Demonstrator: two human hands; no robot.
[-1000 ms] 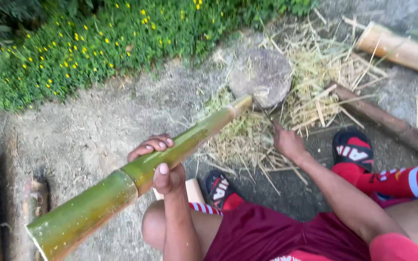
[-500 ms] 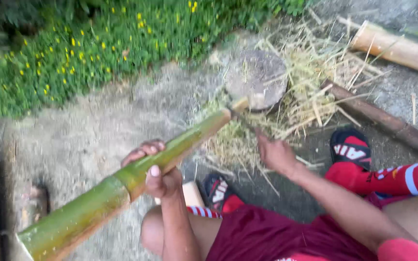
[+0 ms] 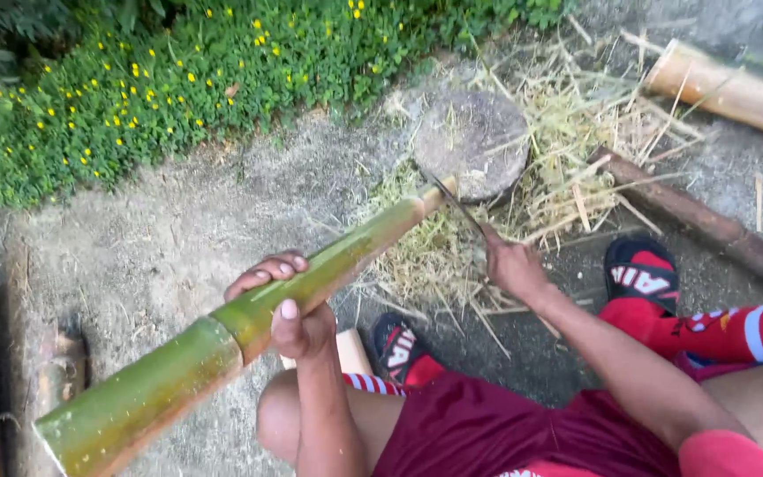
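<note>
Bamboo pole (image 3: 249, 340) lies slantwise across my view, its near green butt low at the left and its far tip propped on the round stump (image 3: 474, 141) amid straw. My left hand (image 3: 289, 305) is wrapped tight around the pole at mid-length. My right hand (image 3: 509, 265) is closed on a knife (image 3: 457, 203), blade touching the tip. I judge the trimming of the tip is underway; the next stroke needs the pole kept steady.
</note>
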